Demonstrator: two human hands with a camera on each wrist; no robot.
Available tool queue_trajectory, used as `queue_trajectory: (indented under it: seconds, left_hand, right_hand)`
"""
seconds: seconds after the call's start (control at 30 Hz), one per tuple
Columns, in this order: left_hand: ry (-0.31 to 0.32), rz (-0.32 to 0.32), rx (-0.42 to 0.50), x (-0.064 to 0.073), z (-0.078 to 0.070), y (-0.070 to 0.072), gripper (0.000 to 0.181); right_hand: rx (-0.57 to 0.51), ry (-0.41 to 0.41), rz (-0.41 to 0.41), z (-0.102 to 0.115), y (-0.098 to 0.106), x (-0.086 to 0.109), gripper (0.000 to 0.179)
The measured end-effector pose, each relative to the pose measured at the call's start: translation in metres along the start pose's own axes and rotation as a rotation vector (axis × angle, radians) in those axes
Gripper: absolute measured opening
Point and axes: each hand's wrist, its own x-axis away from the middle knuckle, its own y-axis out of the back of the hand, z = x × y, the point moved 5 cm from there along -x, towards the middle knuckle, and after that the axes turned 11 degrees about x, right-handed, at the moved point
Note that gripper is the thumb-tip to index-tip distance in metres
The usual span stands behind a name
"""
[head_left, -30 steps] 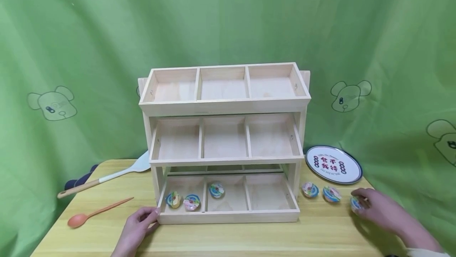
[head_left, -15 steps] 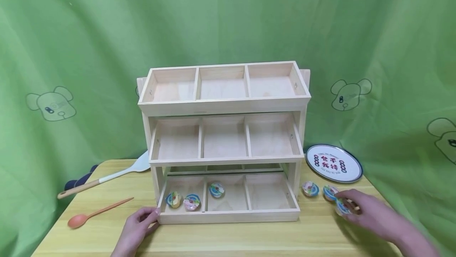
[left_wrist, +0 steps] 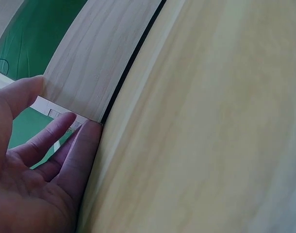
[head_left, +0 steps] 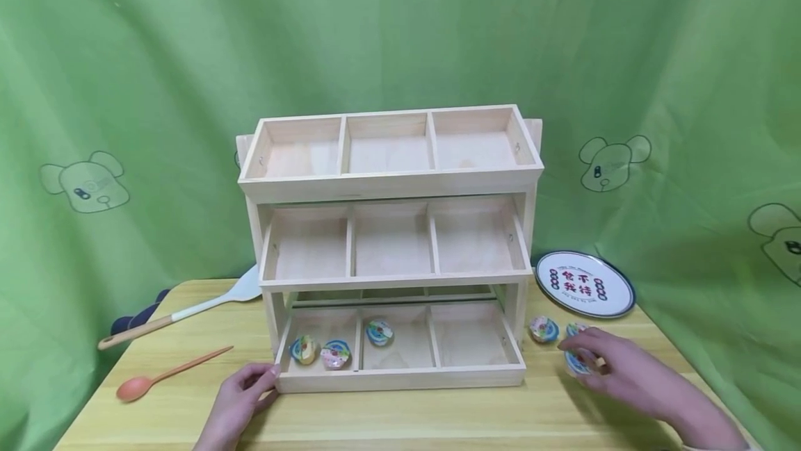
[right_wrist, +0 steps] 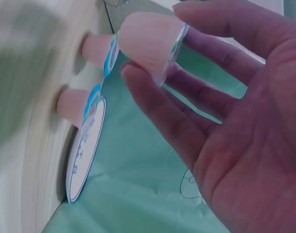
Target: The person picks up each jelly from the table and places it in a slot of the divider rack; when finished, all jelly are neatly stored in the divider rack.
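My right hand (head_left: 632, 374) pinches a small jelly cup (right_wrist: 148, 43) between thumb and fingers, its pink side and printed lid showing in the right wrist view. Two more jelly cups, one nearer the rack (head_left: 544, 329) and one partly hidden behind the hand (head_left: 576, 329), stand on the table. My left hand (head_left: 240, 399) holds the front left corner of the bottom tray of a three-tier wooden rack (head_left: 400, 379), thumb at its top edge and fingertips at its end. In that tray, two jelly cups (head_left: 303, 349) sit in the left compartment and one jelly cup (head_left: 379, 332) in the middle.
A white plate with a dark blue rim (head_left: 585, 284) lies behind the cups on the right. On the left are an orange spoon (head_left: 134, 388) and a white spatula (head_left: 244, 288) with a wooden handle. A green curtain (head_left: 388, 34) hangs behind the table.
My right hand has carried its jelly cup leftward from the right side of the table, past the plate's front, toward the rack. The left hand has stayed at the tray corner.
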Motion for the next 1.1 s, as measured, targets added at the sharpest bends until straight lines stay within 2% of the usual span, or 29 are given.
queue_trajectory:
  seconds: [0.4,0.63,0.8,1.1]
  left_hand:
    - [0.001,0.002,-0.007,0.000,-0.001,-0.001,0.038]
    - [0.004,0.003,-0.002,0.001,0.000,-0.001,0.038]
    - [0.012,0.007,-0.004,0.000,0.001,0.000,0.038]
    - [0.027,0.008,-0.005,-0.002,0.002,0.000,0.037]
  right_hand:
    - [0.013,-0.058,0.084,0.018,-0.004,-0.011,0.040]
    - [0.074,-0.031,0.052,0.032,-0.002,-0.017,0.038]
    - [0.046,-0.009,0.043,0.043,0.000,-0.022,0.037]
    - [0.045,0.033,0.086,0.059,-0.002,-0.036,0.033]
